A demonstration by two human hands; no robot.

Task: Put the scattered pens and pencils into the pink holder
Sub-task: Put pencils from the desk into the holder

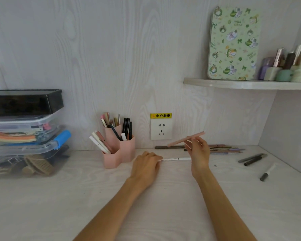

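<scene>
Right of the pink holder (119, 153), my right hand (198, 153) pinching a pink pencil (186, 139), my left hand (146, 166) curled on a white pen (176, 159), loose pens (224, 148) along the wall beyond.

Yellow sticker (161, 115): "小心触电" is printed in black beside a small orange warning mark; it is stuck on the wall just above the white socket (161, 129)
Green patterned board (234, 44): "HELLO CUTE CAT" is repeated among cartoon cats

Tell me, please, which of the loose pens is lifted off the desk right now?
The long pink pen, pinched in the right hand in front of the wall socket. All the other loose pens lie flat on the desk.
</scene>
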